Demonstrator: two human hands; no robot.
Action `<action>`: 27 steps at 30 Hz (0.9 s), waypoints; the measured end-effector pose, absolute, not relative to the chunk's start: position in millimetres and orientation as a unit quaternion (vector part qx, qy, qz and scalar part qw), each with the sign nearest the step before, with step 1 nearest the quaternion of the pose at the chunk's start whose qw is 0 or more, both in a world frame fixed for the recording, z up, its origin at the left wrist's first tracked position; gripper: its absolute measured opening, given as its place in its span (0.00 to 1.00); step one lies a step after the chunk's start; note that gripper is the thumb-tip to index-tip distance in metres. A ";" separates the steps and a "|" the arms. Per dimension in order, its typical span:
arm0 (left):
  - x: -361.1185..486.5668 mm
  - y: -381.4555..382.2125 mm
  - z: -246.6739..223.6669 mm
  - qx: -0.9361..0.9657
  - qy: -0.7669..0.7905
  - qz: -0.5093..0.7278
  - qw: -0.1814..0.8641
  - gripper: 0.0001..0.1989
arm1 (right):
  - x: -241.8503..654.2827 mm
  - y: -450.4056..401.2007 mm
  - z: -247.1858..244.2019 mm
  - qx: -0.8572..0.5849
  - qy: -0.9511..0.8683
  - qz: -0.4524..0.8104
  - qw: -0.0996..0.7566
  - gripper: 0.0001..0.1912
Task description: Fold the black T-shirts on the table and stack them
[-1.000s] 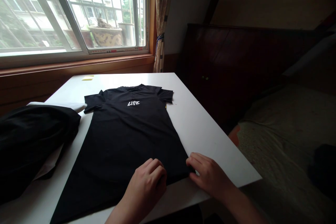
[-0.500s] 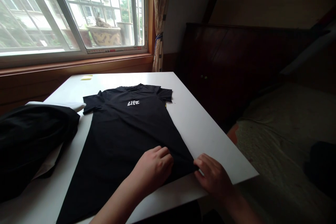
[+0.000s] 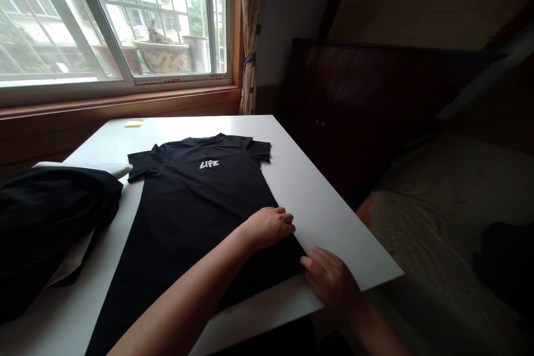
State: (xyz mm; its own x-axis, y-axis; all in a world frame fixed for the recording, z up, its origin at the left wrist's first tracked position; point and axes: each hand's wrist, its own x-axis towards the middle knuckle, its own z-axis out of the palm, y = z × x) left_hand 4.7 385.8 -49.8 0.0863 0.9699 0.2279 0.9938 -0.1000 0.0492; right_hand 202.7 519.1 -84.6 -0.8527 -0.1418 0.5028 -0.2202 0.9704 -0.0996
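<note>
A black T-shirt [image 3: 183,222] with white lettering on its chest lies spread on the white table [image 3: 300,189], its collar toward the window and its hem toward me. My left hand [image 3: 272,227] is closed at the shirt's right side edge, above the hem, with its fingers curled down onto the fabric; the fingertips are partly hidden. At the hem's right corner, my right hand [image 3: 330,277] pinches the cloth between thumb and fingers.
On the table's left lies a heap of black and white clothing [image 3: 54,222]. A small yellow piece [image 3: 134,123] sits near the far edge. Beyond are a barred window [image 3: 162,16], a tied curtain [image 3: 250,67] and a dark wooden cabinet [image 3: 350,100]. Cloth-covered furniture [image 3: 438,211] stands right.
My left hand has moved away from me and right, from over the shirt's lower front to its side edge. The right hand stays at the hem corner. The view has shifted slightly.
</note>
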 end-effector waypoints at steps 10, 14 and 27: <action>-2.3 399.9 -58.9 -0.777 -0.613 -0.078 0.119 0.11 | 206.1 522.0 -89.2 0.074 -0.963 0.111 0.233 0.13; -2.5 403.9 -61.2 -0.774 -0.619 -0.075 0.112 0.10 | 207.6 522.8 -88.4 0.089 -0.968 0.105 0.211 0.14; 4.6 416.9 -50.3 -0.730 -0.676 -0.046 0.087 0.13 | 205.2 524.9 -79.8 -0.011 -0.966 0.181 0.187 0.06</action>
